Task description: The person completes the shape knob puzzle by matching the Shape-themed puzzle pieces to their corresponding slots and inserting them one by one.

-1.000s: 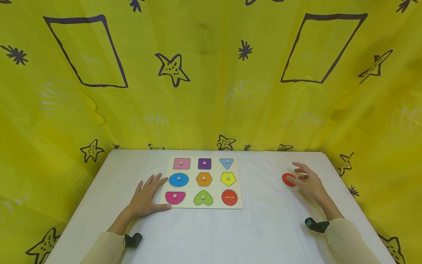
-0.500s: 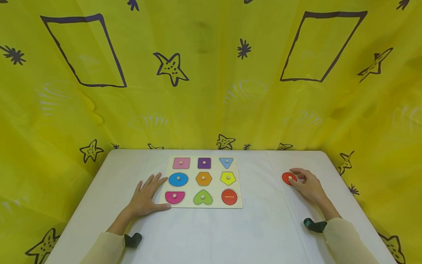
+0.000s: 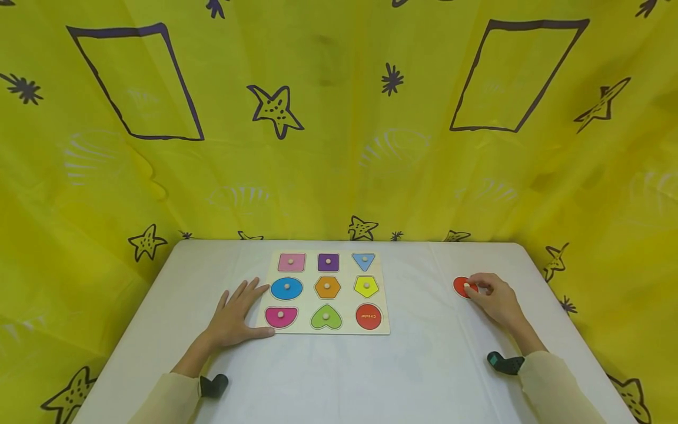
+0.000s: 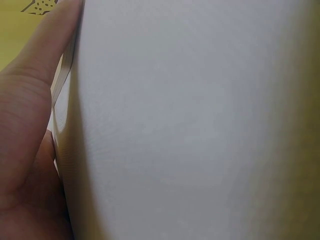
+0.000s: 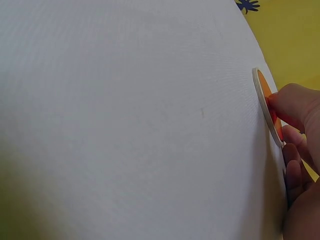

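A wooden shape puzzle board (image 3: pixel 304 303) lies flat on the table. Along its left edge rests my left hand (image 3: pixel 233 321), fingers spread, with the thumb (image 4: pixel 37 55) at the near corner. Several knobbed pieces sit in the board, such as a blue oval (image 3: pixel 281 290) and a green heart (image 3: pixel 319 321). The round red recess (image 3: pixel 368 325), printed "Circular", holds no piece. Off to the right, my right hand (image 3: pixel 498 301) pinches the small knob of a red circle puzzle piece (image 3: pixel 459 288) between thumb and forefinger. That piece appears flat on the tabletop (image 5: pixel 150 110).
A white cloth covers the table (image 3: pixel 339 377). Behind it and at both sides hangs a yellow curtain (image 3: pixel 328 165) with dark star drawings. Dark devices, one at the left wrist (image 3: pixel 214 386) and one at the right wrist (image 3: pixel 505 363), stick out from the sleeves.
My right hand has come down onto the red circle piece, and its raised fingers have closed on the knob. The left hand and the board have stayed put.
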A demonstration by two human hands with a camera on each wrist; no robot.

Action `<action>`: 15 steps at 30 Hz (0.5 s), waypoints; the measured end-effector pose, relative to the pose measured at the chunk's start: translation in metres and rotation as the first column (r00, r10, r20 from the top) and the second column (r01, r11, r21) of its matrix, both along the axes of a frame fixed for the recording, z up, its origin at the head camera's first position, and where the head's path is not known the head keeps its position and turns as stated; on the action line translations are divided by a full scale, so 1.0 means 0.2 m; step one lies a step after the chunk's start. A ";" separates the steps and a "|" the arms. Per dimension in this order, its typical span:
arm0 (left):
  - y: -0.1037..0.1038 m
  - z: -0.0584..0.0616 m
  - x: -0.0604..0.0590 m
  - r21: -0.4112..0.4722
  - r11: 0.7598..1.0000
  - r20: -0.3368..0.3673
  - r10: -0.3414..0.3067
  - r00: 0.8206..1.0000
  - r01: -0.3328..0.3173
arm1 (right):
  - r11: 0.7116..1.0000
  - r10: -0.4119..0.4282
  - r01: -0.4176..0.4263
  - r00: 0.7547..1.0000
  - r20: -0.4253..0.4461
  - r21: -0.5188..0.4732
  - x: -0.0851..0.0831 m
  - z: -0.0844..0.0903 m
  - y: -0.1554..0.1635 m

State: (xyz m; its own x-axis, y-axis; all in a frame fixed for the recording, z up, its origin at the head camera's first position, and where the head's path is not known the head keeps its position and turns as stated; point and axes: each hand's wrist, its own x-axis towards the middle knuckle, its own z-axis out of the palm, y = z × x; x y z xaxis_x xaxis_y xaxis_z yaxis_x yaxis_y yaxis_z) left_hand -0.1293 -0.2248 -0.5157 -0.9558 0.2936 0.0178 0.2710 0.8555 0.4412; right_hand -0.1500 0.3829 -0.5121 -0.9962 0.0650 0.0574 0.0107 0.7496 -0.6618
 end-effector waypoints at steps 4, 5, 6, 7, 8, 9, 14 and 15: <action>0.00 0.00 0.00 0.002 1.000 -0.001 0.000 1.000 0.000 | 1.000 -0.002 0.002 1.000 -0.002 0.004 0.00 -0.01 0.00; 0.00 0.00 0.00 0.003 1.000 -0.001 0.000 1.000 0.000 | 1.000 -0.003 0.003 1.000 -0.004 0.004 0.00 -0.01 0.00; 0.00 0.00 0.00 0.002 1.000 -0.002 0.000 1.000 0.000 | 1.000 -0.001 0.001 1.000 -0.004 0.003 0.00 -0.01 0.00; 0.00 0.00 0.00 0.002 1.000 -0.002 0.000 1.000 0.000 | 1.000 -0.001 0.001 1.000 -0.005 0.003 0.00 -0.01 0.00; 0.00 -0.01 0.00 0.001 1.000 -0.001 0.000 1.000 0.000 | 1.000 -0.002 0.002 1.000 -0.004 0.002 0.00 -0.01 0.00; 0.00 -0.01 0.00 0.001 1.000 -0.001 0.000 1.000 0.000 | 1.000 -0.003 0.003 1.000 -0.004 0.003 0.00 0.00 0.00; 0.00 -0.01 0.00 0.005 1.000 0.000 -0.002 1.000 0.002 | 1.000 -0.009 0.009 1.000 0.004 0.006 0.00 0.01 -0.01; 0.00 -0.01 0.00 0.005 1.000 -0.001 -0.002 1.000 0.002 | 1.000 -0.009 0.009 1.000 0.004 0.005 0.00 0.01 -0.01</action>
State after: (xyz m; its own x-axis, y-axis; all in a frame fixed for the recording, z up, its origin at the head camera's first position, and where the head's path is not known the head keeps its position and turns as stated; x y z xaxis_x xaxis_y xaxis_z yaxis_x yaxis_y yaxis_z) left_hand -0.1300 -0.2256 -0.5176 -0.9551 0.2955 0.0202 0.2732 0.8527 0.4452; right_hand -0.1492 0.3814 -0.5106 -0.9959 0.0734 0.0536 0.0201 0.7530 -0.6578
